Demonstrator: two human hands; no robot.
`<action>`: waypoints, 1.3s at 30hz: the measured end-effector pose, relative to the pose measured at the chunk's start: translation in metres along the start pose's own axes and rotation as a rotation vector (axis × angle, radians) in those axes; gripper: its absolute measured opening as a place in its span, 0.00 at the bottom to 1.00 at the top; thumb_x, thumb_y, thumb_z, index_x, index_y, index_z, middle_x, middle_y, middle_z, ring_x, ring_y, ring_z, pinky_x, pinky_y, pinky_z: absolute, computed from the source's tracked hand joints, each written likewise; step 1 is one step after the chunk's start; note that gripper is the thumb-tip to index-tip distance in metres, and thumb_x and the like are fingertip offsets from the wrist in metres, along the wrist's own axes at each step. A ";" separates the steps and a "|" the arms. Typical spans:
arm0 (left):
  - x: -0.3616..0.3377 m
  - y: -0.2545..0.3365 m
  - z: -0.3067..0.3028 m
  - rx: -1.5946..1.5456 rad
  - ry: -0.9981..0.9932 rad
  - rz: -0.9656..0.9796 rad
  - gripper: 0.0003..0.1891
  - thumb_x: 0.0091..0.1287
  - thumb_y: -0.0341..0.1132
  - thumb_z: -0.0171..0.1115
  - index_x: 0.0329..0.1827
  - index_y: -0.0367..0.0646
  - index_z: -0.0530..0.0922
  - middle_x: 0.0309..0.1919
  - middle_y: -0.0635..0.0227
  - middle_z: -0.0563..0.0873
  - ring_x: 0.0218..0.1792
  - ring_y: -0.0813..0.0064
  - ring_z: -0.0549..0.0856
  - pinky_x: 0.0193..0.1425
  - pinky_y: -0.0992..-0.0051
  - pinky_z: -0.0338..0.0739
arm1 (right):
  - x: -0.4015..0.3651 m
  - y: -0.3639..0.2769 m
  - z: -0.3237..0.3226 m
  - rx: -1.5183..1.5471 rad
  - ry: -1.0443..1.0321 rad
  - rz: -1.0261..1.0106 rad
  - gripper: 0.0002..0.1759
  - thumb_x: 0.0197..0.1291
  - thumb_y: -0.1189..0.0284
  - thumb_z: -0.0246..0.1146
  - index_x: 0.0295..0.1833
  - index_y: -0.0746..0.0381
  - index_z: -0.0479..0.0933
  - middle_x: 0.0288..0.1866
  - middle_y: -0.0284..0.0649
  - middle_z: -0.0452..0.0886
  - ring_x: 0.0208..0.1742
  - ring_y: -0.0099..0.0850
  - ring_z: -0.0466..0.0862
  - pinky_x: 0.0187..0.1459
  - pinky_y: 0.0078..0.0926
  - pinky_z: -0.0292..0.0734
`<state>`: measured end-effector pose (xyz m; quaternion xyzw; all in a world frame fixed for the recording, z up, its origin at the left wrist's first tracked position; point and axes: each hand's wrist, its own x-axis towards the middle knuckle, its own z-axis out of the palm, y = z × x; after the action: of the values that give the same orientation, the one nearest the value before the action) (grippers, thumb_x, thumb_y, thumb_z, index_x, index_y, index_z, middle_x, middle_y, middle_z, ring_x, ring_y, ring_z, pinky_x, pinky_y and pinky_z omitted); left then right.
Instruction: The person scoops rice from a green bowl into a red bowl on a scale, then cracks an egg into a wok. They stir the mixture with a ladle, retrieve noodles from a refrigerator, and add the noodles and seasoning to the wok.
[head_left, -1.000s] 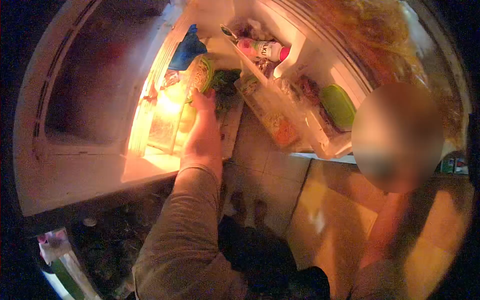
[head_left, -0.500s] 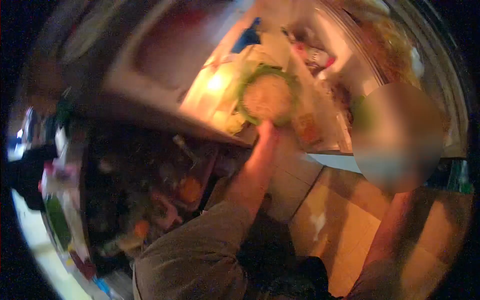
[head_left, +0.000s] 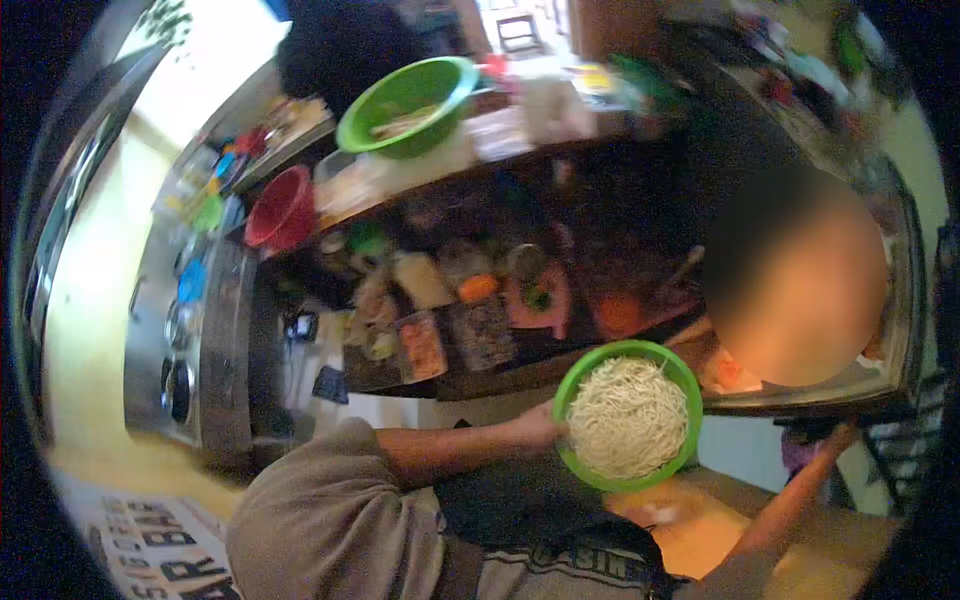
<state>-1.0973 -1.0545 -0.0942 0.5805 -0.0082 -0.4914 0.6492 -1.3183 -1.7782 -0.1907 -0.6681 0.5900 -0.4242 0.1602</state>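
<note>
My left hand [head_left: 538,428] grips the left side of a green plastic bowl [head_left: 630,349], fingers partly hidden behind its rim. Pale, thin noodles [head_left: 628,418] fill the bowl, which is in front of my body at the lower middle of the head view. My right arm stretches up from the lower right toward the counter's edge. At its far end, my right hand [head_left: 846,436] is blurred, so its fingers and anything in them cannot be made out.
A larger green bowl [head_left: 350,130] with some food stands on the shelf behind, near a red basket [head_left: 282,208]. Below are several food containers, including a tray of orange pieces [head_left: 422,345]. A stove [head_left: 165,360] is at the left. A round blur hides part of the right side.
The view has swung left, away from the brightly lit counter. My left hand has brought the green bowl of noodles off that counter, close to my body.
</note>
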 end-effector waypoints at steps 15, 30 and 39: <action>-0.497 -0.104 -0.318 -0.733 0.821 0.423 0.29 0.55 0.19 0.51 0.63 0.39 0.63 0.54 0.57 0.78 0.51 0.57 0.81 0.50 0.57 0.82 | -0.739 -0.253 -0.175 -0.377 -2.082 -0.646 0.30 0.60 0.53 0.62 0.60 0.64 0.74 0.53 0.45 0.81 0.50 0.36 0.81 0.51 0.32 0.74; -0.584 -0.052 -0.693 -0.874 1.141 0.738 0.24 0.56 0.25 0.50 0.59 0.34 0.68 0.52 0.57 0.78 0.51 0.59 0.81 0.55 0.60 0.79 | -1.091 -0.553 -0.102 -0.669 -2.172 -1.404 0.29 0.58 0.51 0.62 0.59 0.59 0.74 0.57 0.50 0.77 0.57 0.48 0.77 0.57 0.42 0.72; -0.559 0.080 -0.927 -0.963 1.123 0.737 0.18 0.58 0.25 0.50 0.53 0.32 0.71 0.47 0.55 0.80 0.41 0.60 0.84 0.40 0.64 0.84 | -1.241 -0.897 0.030 0.067 -1.919 -1.438 0.28 0.56 0.56 0.66 0.58 0.62 0.74 0.46 0.52 0.82 0.46 0.46 0.83 0.48 0.38 0.78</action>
<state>-0.7968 -0.0137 -0.0222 0.3582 0.3389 0.1662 0.8539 -0.6406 -0.4131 -0.0361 -0.8839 -0.2898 0.2394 0.2784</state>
